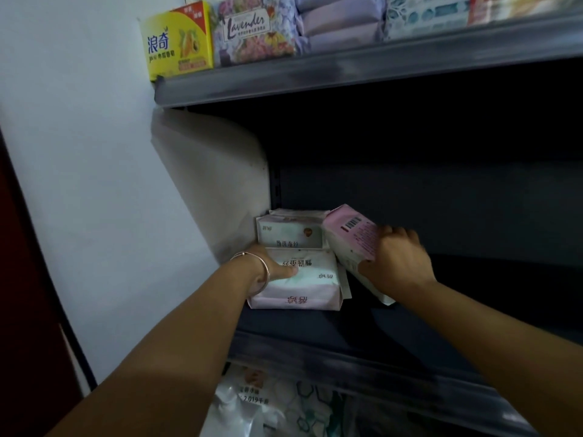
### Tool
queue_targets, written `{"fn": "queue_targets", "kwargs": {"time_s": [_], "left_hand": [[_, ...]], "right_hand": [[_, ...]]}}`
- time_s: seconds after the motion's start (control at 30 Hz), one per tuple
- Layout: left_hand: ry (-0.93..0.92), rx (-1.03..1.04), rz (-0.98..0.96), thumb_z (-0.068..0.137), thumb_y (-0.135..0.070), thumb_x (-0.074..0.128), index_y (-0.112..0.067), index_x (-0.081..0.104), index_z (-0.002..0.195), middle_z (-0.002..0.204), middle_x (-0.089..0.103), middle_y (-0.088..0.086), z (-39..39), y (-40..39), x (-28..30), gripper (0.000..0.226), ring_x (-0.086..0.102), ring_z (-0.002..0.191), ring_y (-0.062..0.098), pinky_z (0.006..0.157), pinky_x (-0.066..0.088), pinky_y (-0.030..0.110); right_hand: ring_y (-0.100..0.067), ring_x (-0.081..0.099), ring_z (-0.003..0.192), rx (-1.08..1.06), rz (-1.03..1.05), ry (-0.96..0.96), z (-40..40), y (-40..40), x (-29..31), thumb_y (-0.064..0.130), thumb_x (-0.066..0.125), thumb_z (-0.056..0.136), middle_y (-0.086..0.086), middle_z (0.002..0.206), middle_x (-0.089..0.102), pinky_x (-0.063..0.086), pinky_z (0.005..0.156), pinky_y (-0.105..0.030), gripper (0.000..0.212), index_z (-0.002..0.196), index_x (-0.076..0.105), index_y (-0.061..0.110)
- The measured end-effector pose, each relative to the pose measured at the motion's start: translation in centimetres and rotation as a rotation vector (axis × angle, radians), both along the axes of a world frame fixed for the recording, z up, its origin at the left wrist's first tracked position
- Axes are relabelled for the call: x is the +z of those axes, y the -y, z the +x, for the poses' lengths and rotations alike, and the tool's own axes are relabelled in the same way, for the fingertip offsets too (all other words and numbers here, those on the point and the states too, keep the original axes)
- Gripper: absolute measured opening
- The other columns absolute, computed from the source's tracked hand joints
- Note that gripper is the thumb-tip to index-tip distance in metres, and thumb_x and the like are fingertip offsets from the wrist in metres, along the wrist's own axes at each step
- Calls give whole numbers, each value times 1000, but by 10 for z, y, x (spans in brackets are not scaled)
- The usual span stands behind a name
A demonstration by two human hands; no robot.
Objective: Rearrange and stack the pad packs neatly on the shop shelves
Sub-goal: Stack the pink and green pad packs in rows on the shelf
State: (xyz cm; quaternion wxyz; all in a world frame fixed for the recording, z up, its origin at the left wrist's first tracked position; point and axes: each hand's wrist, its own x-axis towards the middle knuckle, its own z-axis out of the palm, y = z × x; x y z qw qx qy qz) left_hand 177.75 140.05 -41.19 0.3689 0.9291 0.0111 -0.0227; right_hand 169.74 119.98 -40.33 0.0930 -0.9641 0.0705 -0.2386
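My left hand [273, 272] steadies the front pack [296, 280]; my right hand [398, 259] grips a tilted pink pack [350, 238], its slot lying at nine o'clock.

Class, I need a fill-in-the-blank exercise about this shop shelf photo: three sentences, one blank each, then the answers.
1. The right hand grips a tilted pink pack that shows a printed ____.
2. The left hand wears a bangle on its ____.
3. The box beside the Lavender pack is ____ in colour.

Answers: barcode; wrist; yellow
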Motion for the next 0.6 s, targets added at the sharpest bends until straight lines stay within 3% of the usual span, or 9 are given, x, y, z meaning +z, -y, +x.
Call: {"fn": "queue_targets", "kwargs": {"time_s": [0.1, 0.23, 0.33, 0.5, 0.6], "left_hand": [[-35, -33, -140, 51, -31, 91, -10, 51, 124, 123, 59, 8, 2, -6, -2, 86, 57, 112, 27, 101, 45, 39], [-2, -28, -139, 45, -23, 94, -13, 40, 125, 105, 64, 10, -2, -11, 0, 97, 63, 70, 19, 77, 55, 35], [29, -31, -78, 34, -29, 94, -13, 38, 126, 114, 59, 5, -10, -13, 5, 109, 61, 98, 25, 87, 54, 40], [-13, 5, -326, 47, -18, 93, -10, 44, 117, 113, 60, 8, -16, -15, 9, 86, 62, 97, 26, 71, 57, 38], [-62, 70, -520, 68, -16, 82, -9, 50, 111, 97, 64, 11, -17, -17, 7, 55, 65, 83, 28, 66, 54, 38]], "right_hand": [[-33, 42, 120, 6, 10, 3, -2, 1, 3, 39, 62, 82, -16, 127, 48, 43, 97, -39, 62, 128, 40, 3], [-32, 42, 121, 15, 43, 22, -6, -2, 6, 39, 63, 82, -16, 127, 49, 44, 96, -40, 64, 128, 40, 2], [-33, 42, 120, 16, 44, 23, -8, -3, 7, 39, 63, 81, -16, 125, 49, 44, 96, -40, 62, 126, 42, 1], [-33, 43, 118, 9, 60, 27, -8, -3, 9, 38, 63, 82, -17, 124, 49, 43, 95, -40, 60, 125, 42, 1], [-34, 40, 121, -15, 73, 32, -8, -2, 11, 37, 63, 82, -17, 127, 47, 42, 94, -41, 64, 130, 38, 2]]}}
